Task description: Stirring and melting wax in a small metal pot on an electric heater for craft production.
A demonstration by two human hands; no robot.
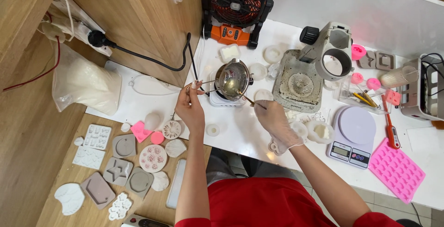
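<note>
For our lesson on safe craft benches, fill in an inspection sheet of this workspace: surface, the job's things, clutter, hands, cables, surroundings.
Surface: white table, with a lower wooden table to the left.
Job's things: small metal pot on a white heater base; thin stick reaching into the pot.
Clutter: grey and white moulds on the wooden table; pink mould, digital scale, and a microscope stand on the white table.
Hands: left hand bare, grip on the pot's handle; right hand gloved, holding the stick.
Cables: black cable running from a wall plug toward the pot.
Surroundings: orange fan behind the pot; bag of white material at left.
</note>
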